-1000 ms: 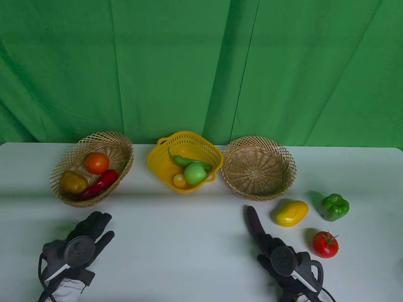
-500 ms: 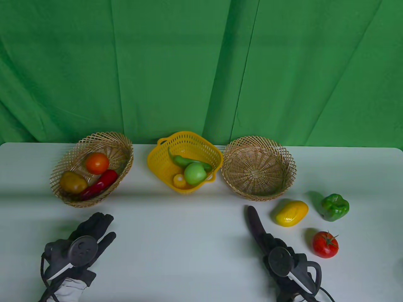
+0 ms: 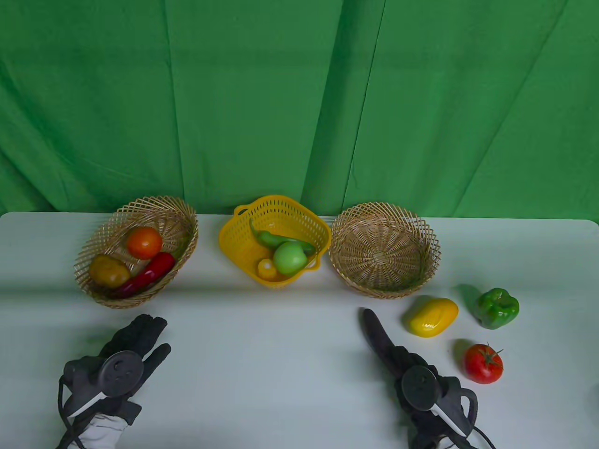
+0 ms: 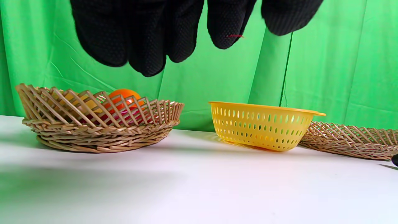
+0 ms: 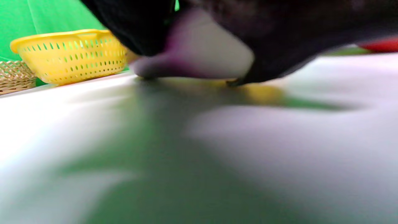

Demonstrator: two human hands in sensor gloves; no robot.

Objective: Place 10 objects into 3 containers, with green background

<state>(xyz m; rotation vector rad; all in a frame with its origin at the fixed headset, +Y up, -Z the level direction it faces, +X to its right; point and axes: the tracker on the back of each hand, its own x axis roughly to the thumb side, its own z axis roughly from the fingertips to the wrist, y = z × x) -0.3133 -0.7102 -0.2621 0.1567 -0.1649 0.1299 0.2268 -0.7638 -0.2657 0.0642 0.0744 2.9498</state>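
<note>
Wicker baskets: we count two, the left wicker basket (image 3: 185, 220) and the right wicker basket (image 3: 430, 243).
Plastic baskets: we count one, the yellow plastic basket (image 3: 234, 243).
Tomatoes: we see two, an orange tomato (image 3: 144, 242) and a red tomato (image 3: 483, 364).
Chilli peppers: we see two, a red chilli (image 3: 149, 273) and a green chilli (image 3: 269, 238).
Bell peppers: we count one green bell pepper (image 3: 497, 308).
Potatoes: we count one potato (image 3: 108, 270).
Green apples: we count one green apple (image 3: 289, 257).
Mangoes: we count one yellow mango (image 3: 433, 317).
Small yellow pieces: we see one small yellow piece (image 3: 267, 269).
Gloved hands: we count two, the left hand (image 3: 122, 358) and the right hand (image 3: 406, 367).

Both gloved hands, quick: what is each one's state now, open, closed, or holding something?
Left hand: open, fingers extended, holding nothing.
Right hand: holding nothing; open or closed cannot be told.
</note>
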